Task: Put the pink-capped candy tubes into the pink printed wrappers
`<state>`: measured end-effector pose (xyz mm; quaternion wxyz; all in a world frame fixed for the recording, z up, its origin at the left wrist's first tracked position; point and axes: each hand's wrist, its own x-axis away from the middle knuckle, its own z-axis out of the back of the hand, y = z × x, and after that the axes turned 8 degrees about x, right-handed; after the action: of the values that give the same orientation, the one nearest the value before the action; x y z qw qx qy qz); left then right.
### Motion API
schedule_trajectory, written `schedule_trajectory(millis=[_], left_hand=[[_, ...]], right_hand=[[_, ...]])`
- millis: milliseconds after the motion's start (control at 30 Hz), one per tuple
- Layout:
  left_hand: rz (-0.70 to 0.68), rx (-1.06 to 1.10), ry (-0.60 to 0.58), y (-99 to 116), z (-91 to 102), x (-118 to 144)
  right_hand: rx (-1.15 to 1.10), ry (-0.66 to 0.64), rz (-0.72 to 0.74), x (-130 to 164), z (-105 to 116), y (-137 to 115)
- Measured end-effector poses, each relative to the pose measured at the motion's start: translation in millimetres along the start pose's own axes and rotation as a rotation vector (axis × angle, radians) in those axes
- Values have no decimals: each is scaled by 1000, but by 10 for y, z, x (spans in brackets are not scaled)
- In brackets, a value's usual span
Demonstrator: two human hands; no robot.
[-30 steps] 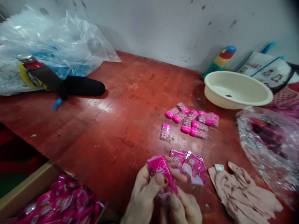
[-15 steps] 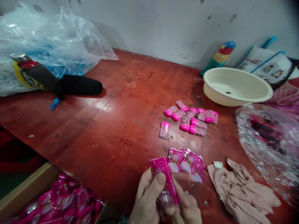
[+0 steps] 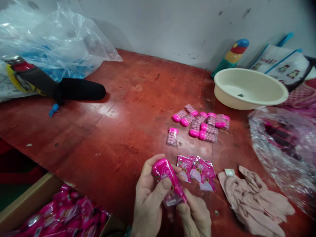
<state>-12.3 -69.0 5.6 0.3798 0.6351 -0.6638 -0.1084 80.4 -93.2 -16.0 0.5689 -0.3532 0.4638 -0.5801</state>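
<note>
My left hand is closed around a small candy bottle with a printed pink sleeve over most of it, the thumb pressed on its front. Clear plastic with pink candies shows at the bottle's lower end. There my right hand pinches the sleeve's lower corner, its fingertips partly hidden. Just beyond my hands several flat pink sleeves lie overlapped. Farther back is a loose group of capped bottles filled with pink candies, and a single bottle lies apart, nearer to me.
A cardboard box of pink packs stands lower left. A pink cloth and a crinkled clear bag lie right, before a cream basin. A black-sleeved bottle and a large plastic bag occupy the back left.
The sleeve now sits down over the bottle, its top rounded out where it stood up flat before. My right hand has shifted to the sleeve's lower corner.
</note>
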Motion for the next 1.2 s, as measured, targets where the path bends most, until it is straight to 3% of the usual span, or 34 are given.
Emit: schedule_trajectory(millis=[200, 333, 500, 600, 667, 733, 833, 900, 1000, 1100, 1200], left_hand=[[-20, -37, -53, 12, 73, -67], [-43, -110, -68, -3, 132, -92], [-83, -230, -104, -49, 223, -123], [-81, -351, -120, -64, 240, -130], [-63, -467, -134, -59, 235, -135], [-40, -514, -162, -54, 227, -139], [35, -431, -209, -71, 224, -131], [155, -308, -263, -106, 227, -114], [292, -151, -318, -176, 225, -93], [297, -134, -281, -253, 201, -103], [307, -92, -269, -325, 149, -141]], right_hand=[[198, 142, 57, 112, 86, 198], [241, 97, 83, 106, 115, 221], [170, -29, 303, -135, 160, 197], [201, 7, 355, -234, 179, 212], [215, 47, 308, -259, 186, 222], [177, -1, 245, -278, 196, 219], [65, -120, 166, -326, 231, 182], [-5, -146, 123, -357, 261, 143], [-36, -93, 91, -349, 268, 98], [-6, -17, 20, -271, 203, 106], [9, 76, -147, -199, 173, 175]])
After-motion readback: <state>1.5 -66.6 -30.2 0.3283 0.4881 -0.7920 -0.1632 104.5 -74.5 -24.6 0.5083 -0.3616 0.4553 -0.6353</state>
